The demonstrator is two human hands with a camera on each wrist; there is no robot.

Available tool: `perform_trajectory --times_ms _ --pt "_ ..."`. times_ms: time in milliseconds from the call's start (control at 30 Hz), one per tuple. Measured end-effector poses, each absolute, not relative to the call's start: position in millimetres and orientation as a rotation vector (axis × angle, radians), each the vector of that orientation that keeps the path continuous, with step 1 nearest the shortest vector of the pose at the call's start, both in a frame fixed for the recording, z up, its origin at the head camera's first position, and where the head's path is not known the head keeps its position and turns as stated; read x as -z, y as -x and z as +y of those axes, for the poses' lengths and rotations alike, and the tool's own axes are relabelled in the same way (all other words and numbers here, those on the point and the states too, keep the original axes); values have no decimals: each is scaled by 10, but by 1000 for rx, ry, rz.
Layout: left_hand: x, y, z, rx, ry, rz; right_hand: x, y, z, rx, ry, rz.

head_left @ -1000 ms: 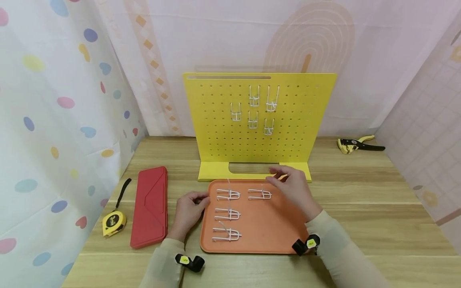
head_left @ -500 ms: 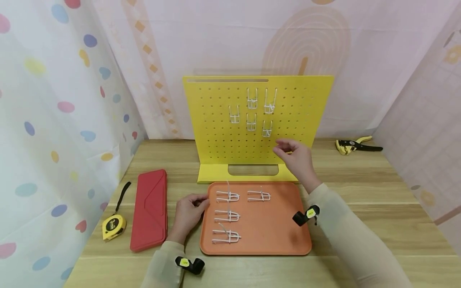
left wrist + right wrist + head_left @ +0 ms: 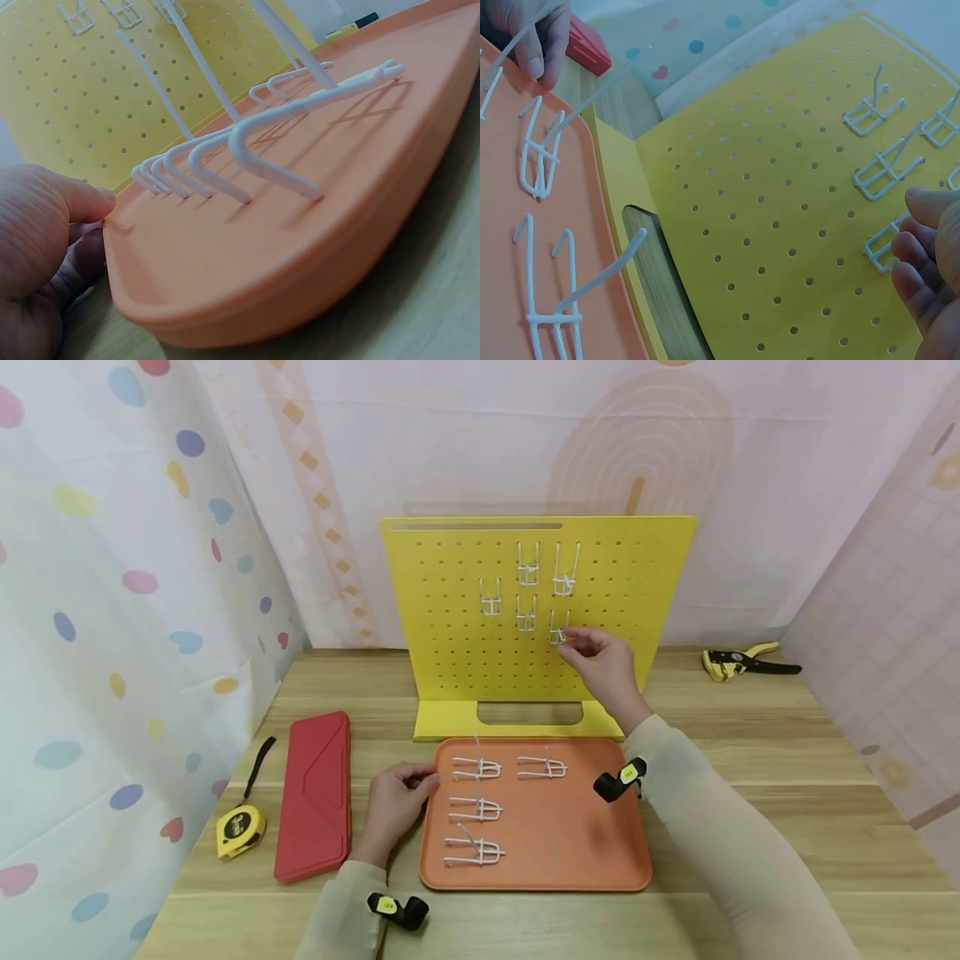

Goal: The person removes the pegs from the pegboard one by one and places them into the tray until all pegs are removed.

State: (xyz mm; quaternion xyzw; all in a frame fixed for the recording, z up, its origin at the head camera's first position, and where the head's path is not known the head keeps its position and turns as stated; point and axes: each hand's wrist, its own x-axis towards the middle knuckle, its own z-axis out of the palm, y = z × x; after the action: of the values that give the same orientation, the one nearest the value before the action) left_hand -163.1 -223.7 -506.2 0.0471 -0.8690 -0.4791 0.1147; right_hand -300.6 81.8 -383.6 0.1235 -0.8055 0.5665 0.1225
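Note:
My left hand (image 3: pixel 393 802) holds the left rim of an orange tray (image 3: pixel 570 852), thumb at the rim and fingers curled against its outer side. Several white wire pegboard hooks (image 3: pixel 476 810) lie on this tray, three in a column at its left and another (image 3: pixel 543 767) toward the back. Behind it stands a yellow pegboard (image 3: pixel 457 660) with several similar hooks hanging on it. With thumb and fingertips, my right hand (image 3: pixel 603 668) pinches the lowest hanging hook (image 3: pixel 557 635). In the right wrist view, fingers partly cover that hook (image 3: pixel 880 244).
Left of the tray lies a red case (image 3: pixel 313 797), and beyond it a yellow tape measure (image 3: pixel 240 831) with a black strap. Yellow-and-black wire strippers (image 3: pixel 742 662) rest at the back right of the wooden table (image 3: pixel 787 827). Patterned curtains (image 3: pixel 480 435) enclose the table.
My right hand has risen from above the tray's back edge, then moved left to the lowest hanging hook. My left hand stays at the tray's rim.

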Motion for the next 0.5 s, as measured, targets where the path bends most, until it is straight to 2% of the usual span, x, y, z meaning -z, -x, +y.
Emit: perform_trajectory --times_ms 500 --pt "5077 1639 -2245 1403 -124 -2534 3815 3070 745 -1688 -343 -2375"
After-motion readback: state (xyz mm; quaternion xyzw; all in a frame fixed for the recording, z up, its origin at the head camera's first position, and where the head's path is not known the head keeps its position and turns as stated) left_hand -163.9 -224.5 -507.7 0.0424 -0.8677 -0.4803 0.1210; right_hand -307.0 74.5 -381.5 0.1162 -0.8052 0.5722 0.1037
